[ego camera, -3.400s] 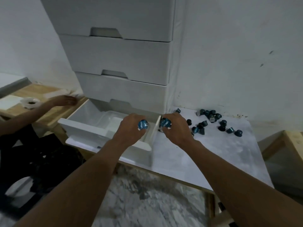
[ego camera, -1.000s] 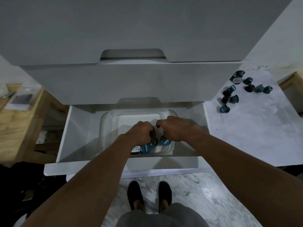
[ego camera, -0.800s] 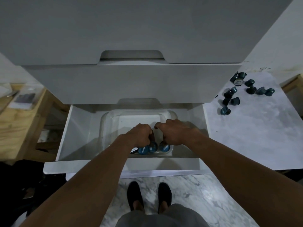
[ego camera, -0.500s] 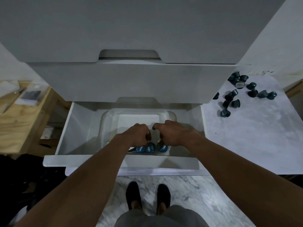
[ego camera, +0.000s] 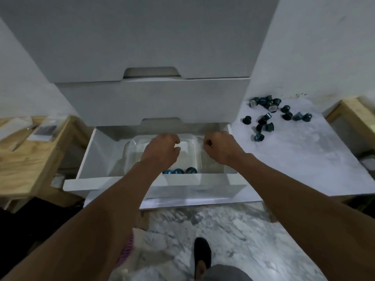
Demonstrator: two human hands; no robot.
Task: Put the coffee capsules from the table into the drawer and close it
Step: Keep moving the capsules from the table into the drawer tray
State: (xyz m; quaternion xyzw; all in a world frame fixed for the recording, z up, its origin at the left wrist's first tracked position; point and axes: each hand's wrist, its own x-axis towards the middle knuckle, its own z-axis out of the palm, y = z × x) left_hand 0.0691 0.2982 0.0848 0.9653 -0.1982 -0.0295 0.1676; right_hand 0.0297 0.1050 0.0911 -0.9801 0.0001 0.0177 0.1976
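Observation:
The bottom white drawer (ego camera: 95,151) stands pulled out, with a clear plastic tray (ego camera: 192,155) inside it. Three blue capsules (ego camera: 179,171) lie at the tray's near edge. My left hand (ego camera: 162,151) hovers over the tray with curled fingers and nothing visible in it. My right hand (ego camera: 220,148) is above the tray's right rim, fingers curled, also with nothing visible in it. Several dark blue capsules (ego camera: 269,116) lie scattered on the white table (ego camera: 304,165) to the right of the drawer unit.
Two shut drawers (ego camera: 154,98) of the white unit overhang the open one. A wooden bench (ego camera: 30,159) with small items stands at the left, a wooden frame (ego camera: 353,112) at the far right. My foot (ego camera: 202,254) is on the marble floor below.
Both hands have risen from the capsules at the tray's near edge and moved apart, the right one toward the right. The capsules now lie free in the tray.

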